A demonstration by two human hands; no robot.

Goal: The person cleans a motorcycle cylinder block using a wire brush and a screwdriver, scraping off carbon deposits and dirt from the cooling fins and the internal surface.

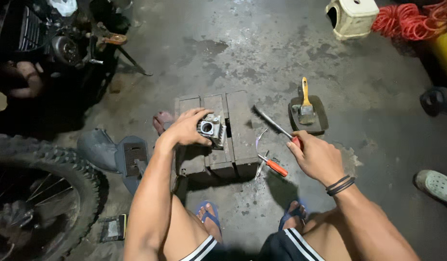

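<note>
Engine part, grey metal with a round port, sits on wooden block at frame centre, clasped by left hand, grip closed around its left side. Right hand at 4 o'clock from the block, grip wrapped on red handle of a wire brush, bristles aimed toward 10 o'clock, apart from the part. Orange-handled screwdriver on floor just right of block. Yellow-handled paintbrush in dark tray at 2 o'clock. Tyre at 8 o'clock.
</note>
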